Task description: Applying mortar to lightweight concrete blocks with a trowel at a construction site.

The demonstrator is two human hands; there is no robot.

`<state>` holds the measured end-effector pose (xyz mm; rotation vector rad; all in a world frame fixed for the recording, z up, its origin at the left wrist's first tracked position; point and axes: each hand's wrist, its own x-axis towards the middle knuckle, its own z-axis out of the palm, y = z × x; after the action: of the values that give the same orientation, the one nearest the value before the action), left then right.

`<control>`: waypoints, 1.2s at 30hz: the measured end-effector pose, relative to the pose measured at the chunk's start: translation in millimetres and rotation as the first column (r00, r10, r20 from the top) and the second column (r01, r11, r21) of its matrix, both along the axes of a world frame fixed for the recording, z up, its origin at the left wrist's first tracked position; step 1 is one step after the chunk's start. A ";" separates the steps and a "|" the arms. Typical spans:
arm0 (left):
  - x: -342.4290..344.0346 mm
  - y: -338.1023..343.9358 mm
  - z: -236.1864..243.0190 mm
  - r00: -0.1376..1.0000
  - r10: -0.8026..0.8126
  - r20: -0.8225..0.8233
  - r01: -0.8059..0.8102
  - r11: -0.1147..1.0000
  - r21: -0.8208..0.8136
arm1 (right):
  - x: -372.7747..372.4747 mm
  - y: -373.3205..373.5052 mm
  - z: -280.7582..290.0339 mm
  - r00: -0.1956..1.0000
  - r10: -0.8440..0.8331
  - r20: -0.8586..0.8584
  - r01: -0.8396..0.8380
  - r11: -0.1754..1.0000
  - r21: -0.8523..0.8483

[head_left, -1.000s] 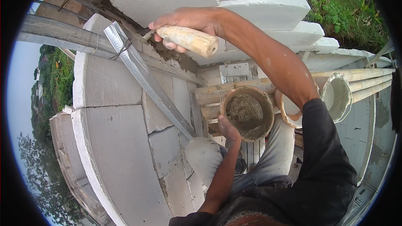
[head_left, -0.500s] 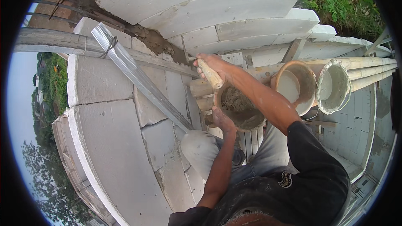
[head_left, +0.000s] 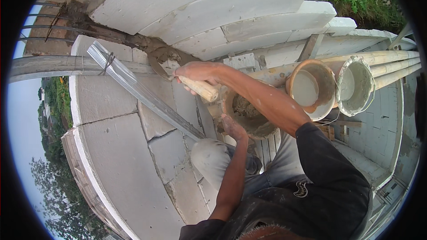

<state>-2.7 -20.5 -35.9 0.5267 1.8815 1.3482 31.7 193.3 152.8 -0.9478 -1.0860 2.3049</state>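
Note:
A trowel's pale wooden handle (head_left: 202, 90) is wrapped by my right hand (head_left: 194, 72). Its grey blade (head_left: 159, 68) reaches into the corner between two block walls, against the wet mortar (head_left: 167, 54) there. My left hand (head_left: 234, 129) is closed at the left rim of a bucket of mortar (head_left: 259, 130), by its thin wire handle. Lumpy grey mortar (head_left: 242, 107) lies in that bucket, partly hidden under my right forearm.
To the right stand a brown bucket (head_left: 327, 76) and a mortar-crusted bucket (head_left: 367, 80), both holding greyish liquid. Bamboo poles (head_left: 396, 65) run beside them. A metal channel (head_left: 142, 91) slants across the left block wall (head_left: 120, 151). Steel bars (head_left: 49, 16) jut out at the upper left.
My right hand has moved left with the trowel, carrying its blade into the corner between the walls. My left hand has shifted slightly left at the bucket, whose wire handle now shows.

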 end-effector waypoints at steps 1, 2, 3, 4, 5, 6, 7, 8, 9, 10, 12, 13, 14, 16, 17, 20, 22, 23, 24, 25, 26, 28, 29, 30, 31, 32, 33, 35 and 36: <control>2.8 1.7 0.8 0.999 -0.019 -0.031 0.018 1.000 -0.008 | 18.8 -4.3 -0.4 0.996 0.086 0.016 -0.087 0.994 0.064; 5.2 3.8 4.8 0.999 -0.032 -0.031 0.032 0.999 0.004 | 32.1 -9.0 1.2 0.983 0.181 0.035 -0.184 0.974 0.130; 10.2 3.2 8.4 0.999 -0.027 -0.026 0.027 1.000 0.011 | 48.0 -17.1 1.8 0.978 0.189 0.092 -0.200 0.969 0.146; 12.3 1.2 11.5 1.000 -0.008 -0.020 0.008 1.000 0.016 | 62.3 -29.2 5.3 0.967 0.208 0.149 -0.231 0.960 0.157; 11.4 -0.1 14.2 1.000 -0.002 -0.015 0.003 1.000 0.019 | 76.8 -44.5 16.5 0.944 0.164 0.286 -0.240 0.937 0.255; 8.5 -1.5 15.8 0.999 -0.010 -0.038 0.010 1.000 0.003 | 89.3 -61.9 22.6 0.905 0.111 0.411 -0.267 0.900 0.346; 11.0 -1.7 17.8 0.998 -0.023 -0.051 0.023 1.000 -0.013 | 102.6 -80.2 6.4 0.885 -0.068 0.460 -0.164 0.880 0.446; 11.7 -1.0 18.7 0.999 -0.030 -0.027 0.031 0.999 0.010 | 113.7 -99.4 -10.0 0.840 -0.240 0.486 -0.076 0.836 0.543; 8.2 1.7 19.8 1.000 -0.031 -0.005 0.031 0.999 0.025 | 126.1 -119.4 -1.2 0.790 -0.311 0.528 -0.052 0.825 0.563; 0.9 8.0 24.4 0.996 -0.088 0.013 0.089 0.995 -0.037 | 140.8 -140.0 17.6 0.730 -0.376 0.570 -0.030 0.816 0.577; -4.0 30.8 44.7 0.986 -0.119 0.119 0.116 0.993 0.034 | 168.5 -172.6 42.7 0.681 -0.430 0.592 -0.032 0.791 0.611; -4.0 40.2 58.6 0.977 -0.169 0.133 0.157 0.983 0.096 | 179.1 -192.7 49.3 0.676 -0.401 0.618 -0.046 0.814 0.579; -17.2 48.4 65.1 0.969 -0.245 0.039 0.239 0.964 0.120 | 184.4 -212.5 57.2 0.647 -0.447 0.617 -0.073 0.770 0.634; -34.2 65.3 78.8 0.935 -0.353 -0.045 0.354 0.935 0.029 | 200.2 -242.0 53.5 0.609 -0.484 0.629 -0.111 0.733 0.671; -41.3 69.3 79.5 0.935 -0.354 -0.032 0.355 0.935 0.016 | 205.6 -257.3 38.4 0.527 -0.390 0.755 -0.297 0.747 0.594; -56.2 71.8 71.1 0.865 -0.448 -0.225 0.452 0.891 -0.037 | 188.9 -275.4 8.7 0.239 -0.203 0.950 -0.612 0.728 0.309; -56.0 64.6 61.0 0.724 -0.530 -0.442 0.533 0.836 -0.129 | 180.0 -278.2 -23.6 0.210 -0.319 0.924 -0.683 0.628 0.372; -50.0 60.1 61.7 0.715 -0.545 -0.437 0.547 0.826 -0.136 | 177.8 -274.5 -38.6 0.205 -0.315 0.927 -0.672 0.643 0.367; -41.1 56.2 65.5 0.699 -0.588 -0.407 0.606 0.789 -0.100 | 176.1 -266.0 -53.8 0.166 -0.369 0.914 -0.675 0.634 0.378; -36.3 53.6 69.3 0.681 -0.626 -0.381 0.656 0.752 -0.063 | 171.6 -256.9 -67.0 0.132 -0.423 0.896 -0.679 0.620 0.392; -38.0 51.8 72.0 0.673 -0.631 -0.385 0.660 0.748 -0.071 | 162.8 -246.6 -77.0 0.137 -0.422 0.896 -0.672 0.625 0.397; -49.7 45.7 76.0 0.639 -0.669 -0.379 0.683 0.721 -0.122 | 137.5 -232.8 -94.4 0.166 -0.361 0.918 -0.707 0.605 0.366; -39.8 47.2 81.9 0.632 -0.678 -0.377 0.697 0.709 -0.107 | 138.0 -233.7 -96.6 0.147 -0.372 0.916 -0.701 0.614 0.362; -29.5 48.6 87.3 0.643 -0.684 -0.345 0.710 0.701 -0.067 | 139.3 -235.2 -99.4 0.148 -0.371 0.917 -0.702 0.613 0.361; -33.8 47.9 87.0 0.659 -0.679 -0.323 0.705 0.708 -0.050 | 131.8 -234.3 -103.9 0.179 -0.358 0.916 -0.708 0.600 0.373; -36.4 48.9 85.1 0.660 -0.676 -0.328 0.701 0.711 -0.056 | 129.1 -233.5 -107.2 0.189 -0.357 0.915 -0.707 0.597 0.379; -36.5 51.5 83.7 0.674 -0.652 -0.348 0.683 0.729 -0.045 | 127.8 -232.4 -109.8 0.220 -0.311 0.925 -0.696 0.615 0.372; -42.1 47.0 82.2 0.688 -0.626 -0.367 0.657 0.752 -0.051 | 118.8 -236.8 -108.5 0.264 -0.249 0.932 -0.686 0.631 0.363; -43.9 45.6 82.2 0.718 -0.607 -0.341 0.637 0.770 -0.028 | 116.4 -238.2 -106.9 0.279 -0.197 0.940 -0.690 0.639 0.339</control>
<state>-46.6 25.1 46.3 1.3792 1.6510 0.9169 148.2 -44.9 46.0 -1.8843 -2.5855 0.9037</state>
